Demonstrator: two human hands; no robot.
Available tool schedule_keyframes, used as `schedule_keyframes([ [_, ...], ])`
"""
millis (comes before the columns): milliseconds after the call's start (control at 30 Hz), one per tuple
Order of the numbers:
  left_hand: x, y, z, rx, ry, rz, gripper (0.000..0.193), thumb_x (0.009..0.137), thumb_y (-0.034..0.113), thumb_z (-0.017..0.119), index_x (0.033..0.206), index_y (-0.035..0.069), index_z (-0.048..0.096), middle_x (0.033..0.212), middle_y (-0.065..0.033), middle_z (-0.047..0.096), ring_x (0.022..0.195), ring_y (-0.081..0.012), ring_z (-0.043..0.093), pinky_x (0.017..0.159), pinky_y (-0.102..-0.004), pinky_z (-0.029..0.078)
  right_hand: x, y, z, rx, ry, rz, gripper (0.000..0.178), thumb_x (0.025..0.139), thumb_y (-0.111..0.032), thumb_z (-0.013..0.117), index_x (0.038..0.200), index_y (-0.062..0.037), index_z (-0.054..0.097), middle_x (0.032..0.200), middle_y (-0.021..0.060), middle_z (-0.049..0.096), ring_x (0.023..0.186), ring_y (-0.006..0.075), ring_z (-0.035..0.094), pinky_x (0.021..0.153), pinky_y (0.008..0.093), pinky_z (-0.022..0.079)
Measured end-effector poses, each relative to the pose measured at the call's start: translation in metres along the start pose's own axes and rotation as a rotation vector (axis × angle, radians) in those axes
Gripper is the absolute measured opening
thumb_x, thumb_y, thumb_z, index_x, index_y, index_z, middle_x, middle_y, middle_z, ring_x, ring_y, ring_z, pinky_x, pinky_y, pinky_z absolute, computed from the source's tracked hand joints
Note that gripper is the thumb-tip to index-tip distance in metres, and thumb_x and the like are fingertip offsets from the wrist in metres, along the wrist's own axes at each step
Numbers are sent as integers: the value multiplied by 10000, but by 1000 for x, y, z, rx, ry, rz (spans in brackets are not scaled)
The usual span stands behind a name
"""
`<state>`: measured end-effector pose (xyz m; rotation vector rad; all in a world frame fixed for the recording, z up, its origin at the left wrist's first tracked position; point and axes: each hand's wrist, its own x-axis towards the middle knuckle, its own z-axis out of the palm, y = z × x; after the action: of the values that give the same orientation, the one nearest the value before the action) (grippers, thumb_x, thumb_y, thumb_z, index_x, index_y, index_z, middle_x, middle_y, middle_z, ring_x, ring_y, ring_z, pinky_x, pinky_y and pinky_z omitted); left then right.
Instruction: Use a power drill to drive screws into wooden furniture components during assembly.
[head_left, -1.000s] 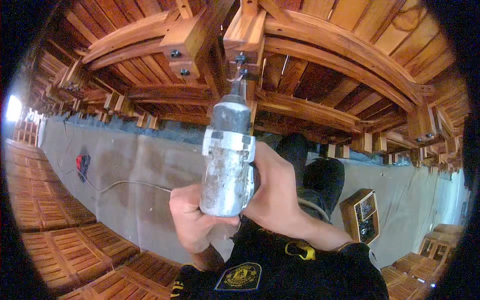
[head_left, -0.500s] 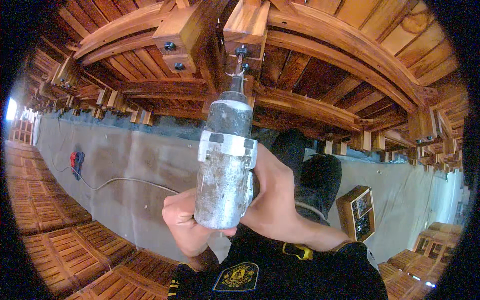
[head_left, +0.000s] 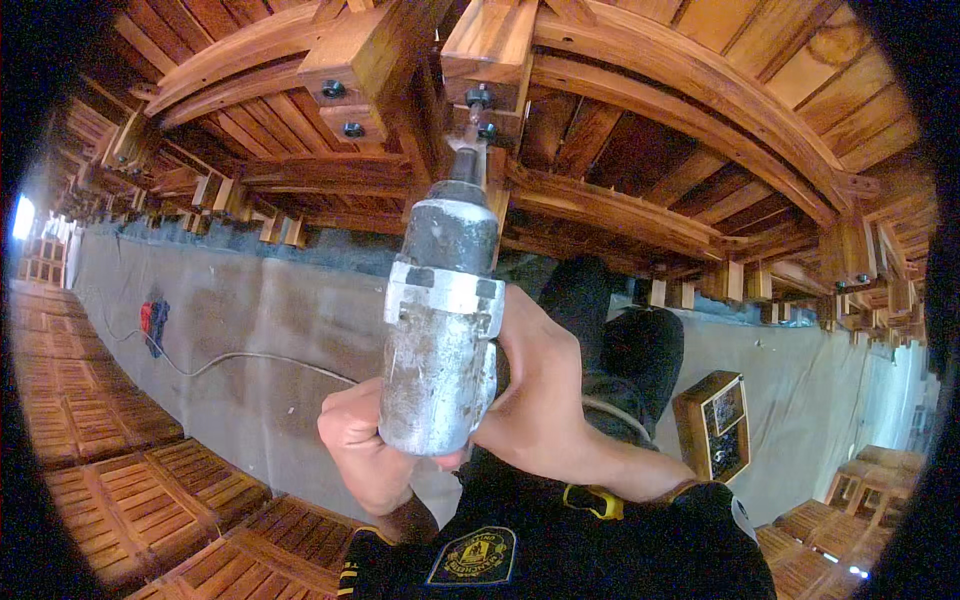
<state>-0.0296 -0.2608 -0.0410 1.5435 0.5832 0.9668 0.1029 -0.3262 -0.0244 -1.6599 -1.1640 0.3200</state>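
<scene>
A worn, paint-spattered power driver (head_left: pixel 440 330) points away from me, toward the wooden furniture. My right hand (head_left: pixel 545 395) wraps round its right side. My left hand (head_left: pixel 355 435) is closed in a fist under its rear end, against the tool; the grip itself is hidden beneath the body. The driver's bit, blurred, reaches the dark bolt head (head_left: pixel 480 97) in the end of a wooden leg (head_left: pixel 490 55). A second dark bolt (head_left: pixel 487 131) sits just below it, beside the bit. Left of these, another leg (head_left: pixel 355 70) carries two similar dark bolts.
Rows of slatted wooden furniture (head_left: pixel 680 100) spread across the far side. Stacked slatted panels (head_left: pixel 150 490) lie near left. A divided wooden box (head_left: pixel 712 425) of small dark parts stands on the floor at right. A cable (head_left: pixel 250 357) runs toward a red-and-blue object (head_left: pixel 155 325).
The driver and both my hands have shifted slightly left, and its body tilts a little more to the right at the tip. The bit stays by the same upper bolt.
</scene>
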Motion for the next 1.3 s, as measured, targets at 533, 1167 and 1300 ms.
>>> schedule_keyframes([
  [533, 7, 7, 11, 40, 78, 52, 172, 703, 43, 629, 534, 43, 596, 482, 1, 545, 411, -67, 501, 376, -208, 336, 5, -3, -2, -58, 16, -43, 450, 593, -168, 716, 977, -45, 515, 834, 165, 537, 787, 376, 565, 670, 417, 477],
  [1167, 4, 5, 9, -96, 71, 32, 166, 447, -28, 693, 603, 3, 644, 571, -39, 602, 520, -86, 547, 483, -217, 390, 4, -6, -3, -10, 82, -83, 395, 630, -157, 692, 949, -36, 493, 865, 175, 549, 797, 399, 568, 649, 459, 474],
  [1300, 3, 11, 7, -65, 20, 41, 158, 465, -21, 711, 607, 5, 646, 577, -38, 603, 531, -87, 552, 495, -215, 394, 5, -7, -5, 11, 100, -130, 424, 630, -159, 690, 1002, -45, 521, 874, 181, 570, 813, 392, 575, 663, 446, 477],
])
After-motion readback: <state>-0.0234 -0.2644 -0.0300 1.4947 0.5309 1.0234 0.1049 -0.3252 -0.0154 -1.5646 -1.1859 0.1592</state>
